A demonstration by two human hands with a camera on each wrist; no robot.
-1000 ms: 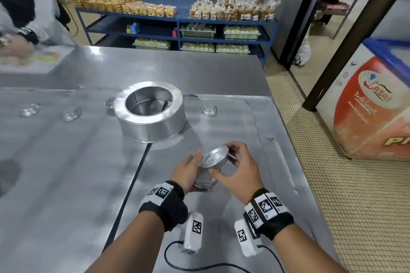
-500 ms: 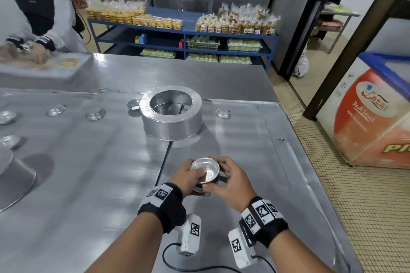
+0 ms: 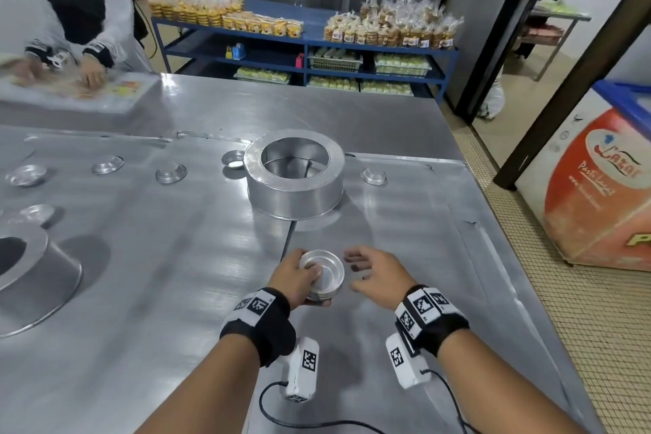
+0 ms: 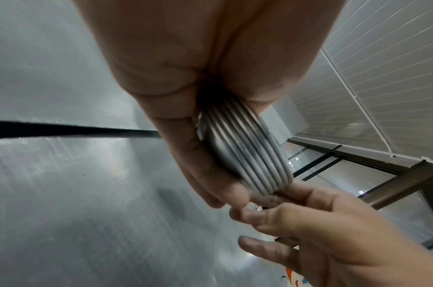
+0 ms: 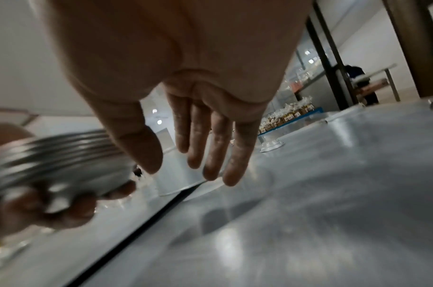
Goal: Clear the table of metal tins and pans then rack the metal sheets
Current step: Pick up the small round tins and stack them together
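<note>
A stack of several small round metal tins (image 3: 323,278) (image 4: 244,153) (image 5: 50,157) is held above the metal sheets by my left hand (image 3: 297,280), thumb over the rim and fingers curled beneath. My right hand (image 3: 373,275) (image 5: 205,147) hovers just right of the stack with fingers spread, touching nothing. A large round pan (image 3: 295,177) stands beyond on the seam between two metal sheets (image 3: 422,257). Single small tins lie apart: one (image 3: 373,175) to the right of the pan, one (image 3: 233,159) against its left side, others (image 3: 171,173) further left.
A second large pan (image 3: 31,271) lies at the left edge. Another person (image 3: 84,3) works over a tray at the far left of the table. Blue shelves (image 3: 303,56) with packed goods stand behind; a freezer chest (image 3: 599,187) is on the right across tiled floor.
My right hand has let go of the tin stack and drawn off to the right, opening. The left hand keeps the stack, now held level. The view has shifted left.
</note>
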